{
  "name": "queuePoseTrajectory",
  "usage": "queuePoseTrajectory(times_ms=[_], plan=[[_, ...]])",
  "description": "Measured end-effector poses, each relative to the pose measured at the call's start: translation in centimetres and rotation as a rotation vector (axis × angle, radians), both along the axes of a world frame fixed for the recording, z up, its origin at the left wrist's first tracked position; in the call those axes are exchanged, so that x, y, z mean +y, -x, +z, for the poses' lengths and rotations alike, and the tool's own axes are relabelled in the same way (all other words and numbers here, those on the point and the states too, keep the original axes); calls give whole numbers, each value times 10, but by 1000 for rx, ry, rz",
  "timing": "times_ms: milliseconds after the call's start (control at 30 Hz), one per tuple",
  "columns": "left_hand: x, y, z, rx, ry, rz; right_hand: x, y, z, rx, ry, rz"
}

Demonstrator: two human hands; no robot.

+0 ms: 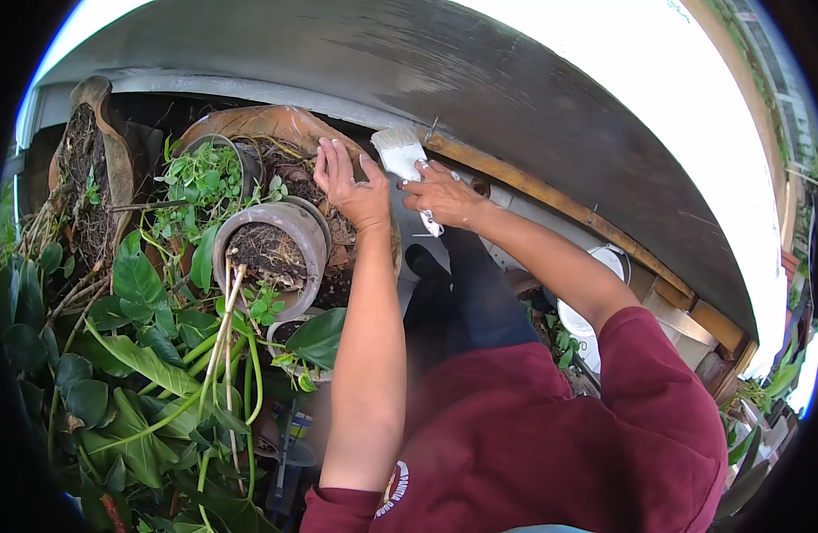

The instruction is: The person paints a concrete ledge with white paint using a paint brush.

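My right hand (442,194) grips a wide paint brush (398,153) with white paint on its head and handle. White specks dot the fingers. The brush's bristles point up and left, near the lower edge of a dark grey panel (515,115). My left hand (354,188) holds nothing; its fingers are spread and point up, with white paint on the tips. It is beside the rim of a large terracotta pot (275,123) filled with soil and dry leaves.
A grey pot (315,253) lies tilted with soil and stems in it. Leafy plants (142,373) crowd the left. A wooden strip (533,188) runs under the panel. A white bucket (579,322) stands below my right arm.
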State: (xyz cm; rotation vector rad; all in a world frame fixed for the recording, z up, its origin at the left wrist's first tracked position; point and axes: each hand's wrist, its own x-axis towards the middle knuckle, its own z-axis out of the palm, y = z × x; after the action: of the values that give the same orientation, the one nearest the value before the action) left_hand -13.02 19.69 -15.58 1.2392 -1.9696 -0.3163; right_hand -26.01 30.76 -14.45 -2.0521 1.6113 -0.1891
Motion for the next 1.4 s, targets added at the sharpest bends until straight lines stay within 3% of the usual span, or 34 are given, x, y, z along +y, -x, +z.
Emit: queuePoseTrajectory(times_ms=[300, 433, 500, 600, 833, 933, 1000, 1067, 1133, 1233, 1333, 1400], plan=[[0, -1, -2, -23, 34, -4, -41, 11, -3, -65, -105, -162], [0, -1, -1, -25, 27, -1, 35, 39, 2, -18, -103, -210], [-1, 1, 0, -20, 25, 0, 85, 51, 9, -27, -216, -341], [0, 0, 0, -6, 16, 11, 111, 61, 29, 30, -402, -318], [-1, -1, -4, -50, 66, 1, -10, -4, 20, -198, -132, -301], [0, 0, -4, -41, 54, -4, 11, 14, -3, -87, -106, -404], [-1, -2, -4, -44, 58, 1, 52, 46, 18, 11, -319, -339], [-1, -1, -4, -54, 77, 11, 117, 66, 2, 16, -305, -426], [0, 1, -3, -34, 49, 20, 140, 75, 36, 93, -540, -470], [-1, -1, -4, -44, 61, 31, 157, 66, 13, 90, -317, -528], [-1, 0, -8, -63, 75, 24, 83, 27, 9, -73, -317, -561], [-2, -1, -8, -79, 81, 22, 32, 1, -7, -189, -85, -478]])
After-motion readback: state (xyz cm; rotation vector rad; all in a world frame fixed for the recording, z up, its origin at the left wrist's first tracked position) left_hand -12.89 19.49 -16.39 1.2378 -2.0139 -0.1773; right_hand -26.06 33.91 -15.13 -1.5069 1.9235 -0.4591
